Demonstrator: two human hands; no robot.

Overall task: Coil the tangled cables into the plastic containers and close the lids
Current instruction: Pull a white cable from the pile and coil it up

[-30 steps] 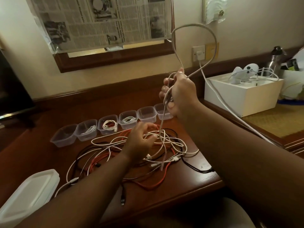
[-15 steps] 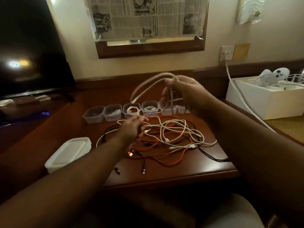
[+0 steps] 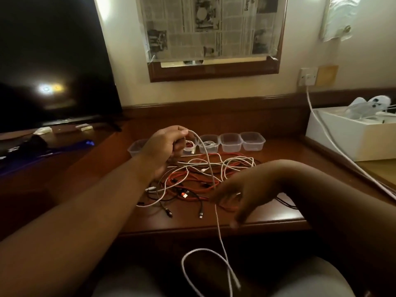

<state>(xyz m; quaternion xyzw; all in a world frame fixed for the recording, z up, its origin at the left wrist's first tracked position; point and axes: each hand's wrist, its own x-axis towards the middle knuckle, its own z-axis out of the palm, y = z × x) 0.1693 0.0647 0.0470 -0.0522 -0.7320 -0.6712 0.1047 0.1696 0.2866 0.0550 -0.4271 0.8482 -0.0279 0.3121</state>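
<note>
- A dark wooden counter (image 3: pixel 267 217) is set against a cream wall, with a raised wooden back rail along its far side
- A black TV (image 3: pixel 53 61) is seen on the left; a wood-framed pane covered with newspaper (image 3: pixel 211 28) hangs above, and a socket (image 3: pixel 308 76) sits at the right
- A white box (image 3: pixel 351 138) is placed on a lower surface to the right, just beside the counter's right edge
- The counter's near edge runs below the right hand (image 3: pixel 237 196); bare wood is left at the near right corner and left of the pile
- A row of clear tubs (image 3: pixel 230 142) is lined along the back; coils are seen in the middle ones, the two at the right look bare
- A tangle of white, red and black cables (image 3: pixel 192 179) is spread between the tubs and the near edge
- One white cable (image 3: pixel 206 155) is pinched by the left hand (image 3: pixel 165 144), fingers curled round it, above the tubs
- That cable is led down past the right hand, whose fingers are blurred, so the grip cannot be told, and is looped below the counter edge
</note>
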